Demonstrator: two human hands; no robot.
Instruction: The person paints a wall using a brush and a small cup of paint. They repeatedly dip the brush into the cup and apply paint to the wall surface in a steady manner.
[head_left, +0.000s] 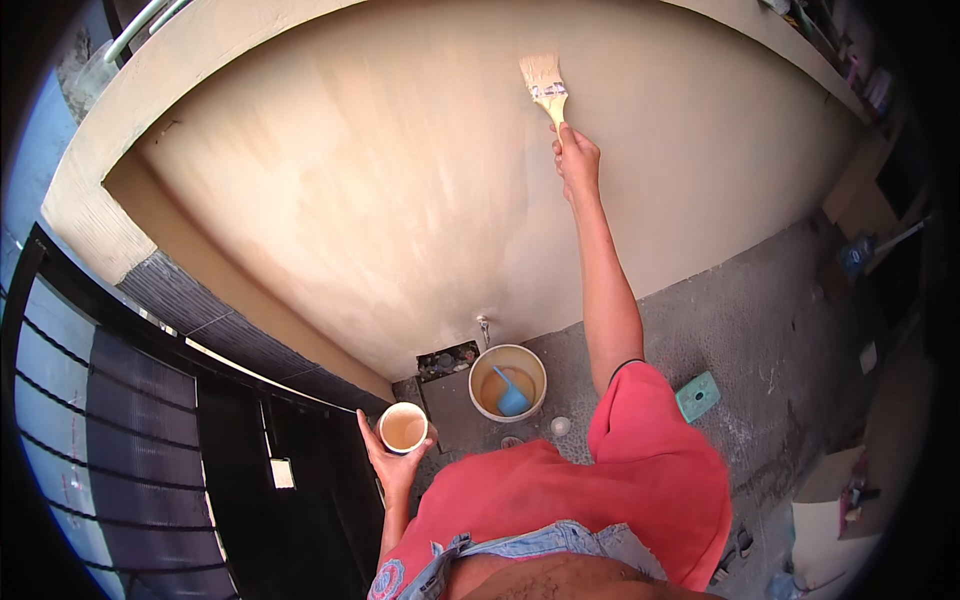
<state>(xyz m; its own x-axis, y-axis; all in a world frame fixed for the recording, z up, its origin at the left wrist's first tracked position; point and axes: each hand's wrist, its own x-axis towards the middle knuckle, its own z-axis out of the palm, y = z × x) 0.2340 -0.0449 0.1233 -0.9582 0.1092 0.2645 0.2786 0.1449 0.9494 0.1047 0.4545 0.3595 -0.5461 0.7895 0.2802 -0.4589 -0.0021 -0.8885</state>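
Note:
My right hand (577, 159) grips the yellow handle of a flat paintbrush (541, 73), its bristles coated in cream-coloured paint and set against the wall (420, 165). The wall is cream, with uneven, streaky patches on its left part. Lower down at the left, my left hand (394, 463) is wrapped around an open paint container (403, 427), with pale paint visible inside. Between the wall and my body stands a round bucket (474, 379) of cloudy liquid, holding a blue plastic dipper (512, 400).
A water tap (484, 327) juts from the wall above the bucket, beside a recessed drain opening (448, 361). A turquoise stool (698, 397) is on the grey floor (742, 330) to the right. A black metal gate (300, 450) runs along the left. Household items lie at the far right.

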